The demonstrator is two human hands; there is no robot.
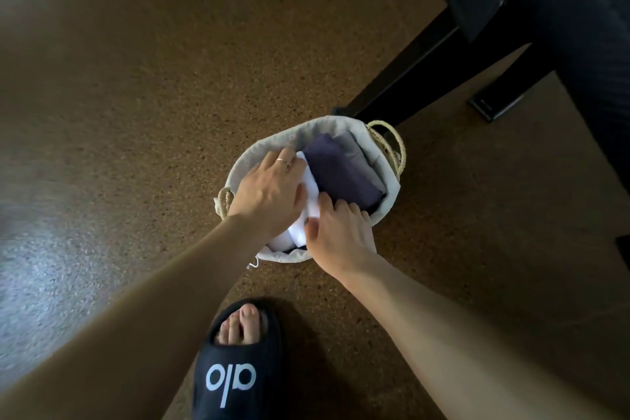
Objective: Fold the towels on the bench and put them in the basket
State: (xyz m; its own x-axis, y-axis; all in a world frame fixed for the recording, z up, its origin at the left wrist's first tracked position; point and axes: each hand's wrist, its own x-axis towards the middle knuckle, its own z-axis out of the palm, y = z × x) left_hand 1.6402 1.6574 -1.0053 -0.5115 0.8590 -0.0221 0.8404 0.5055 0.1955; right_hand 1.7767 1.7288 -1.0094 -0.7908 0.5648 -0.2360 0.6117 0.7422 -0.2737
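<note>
Both hands (pixel 293 208) seemingly atop white towel (pixel 312 196) inside basket (pixel 341 126)

Basket and towels being held on the floor beside the bench

The basket (pixel 381 211) is sitting on the floor (pixel 136 95), in front of the bench (pixel 477 10) leg; two folded towels are lying in it, one (pixel 344 174) on the right, the other (pixel 306 215) on the left being pressed by the left hand (pixel 269 194) and right hand (pixel 337 235); a slipper (pixel 235 368) is standing nearest the camera.
</note>
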